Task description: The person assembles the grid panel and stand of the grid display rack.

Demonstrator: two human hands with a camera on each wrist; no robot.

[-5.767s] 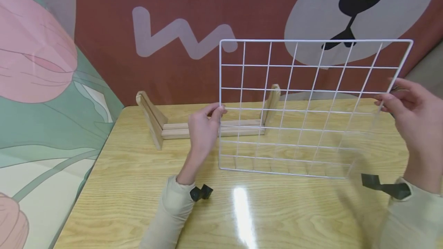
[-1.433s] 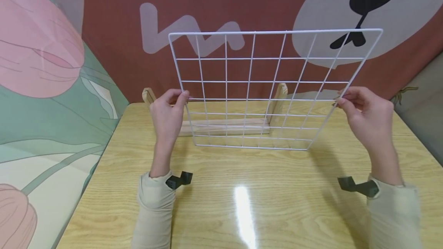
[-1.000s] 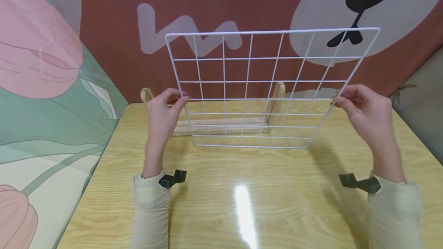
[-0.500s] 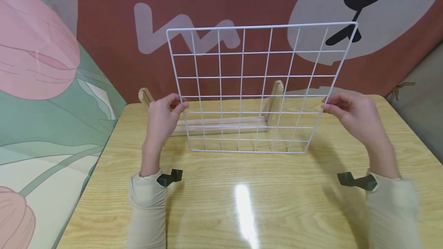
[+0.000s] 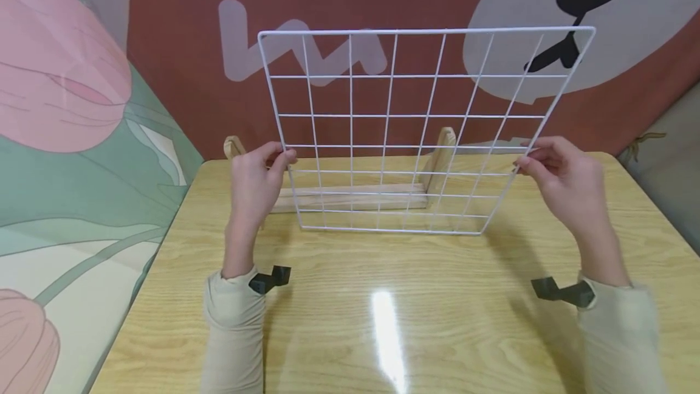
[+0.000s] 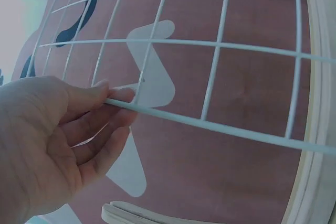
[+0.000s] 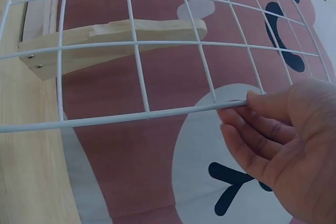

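Observation:
In the head view a white wire grid panel (image 5: 421, 31) stands tilted over the table, its top edge raised and its lower edge at or just above the tabletop. My left hand (image 5: 254, 184) pinches its left side wire between thumb and fingers. On the opposite side wire my right hand (image 5: 566, 181) has a similar pinch. Behind the panel is a wooden stand (image 5: 394, 200), with a low base bar and two slanted uprights. The left hand partly hides the left upright. Both wrist views show thumb and fingertips on the thick outer wire (image 6: 252, 136).
The wood-grain table (image 5: 328, 333) extends in front of the hands, with a bright light reflection on it. A printed cloth (image 5: 164, 47) hangs close behind the stand. Another cloth with flower prints (image 5: 60, 78) borders the table's left side.
Since the earliest frame, the panel has moved left and turned to stand squarely before the stand. Both hands keep hold of it. Over the last half second its upper right corner swings right.

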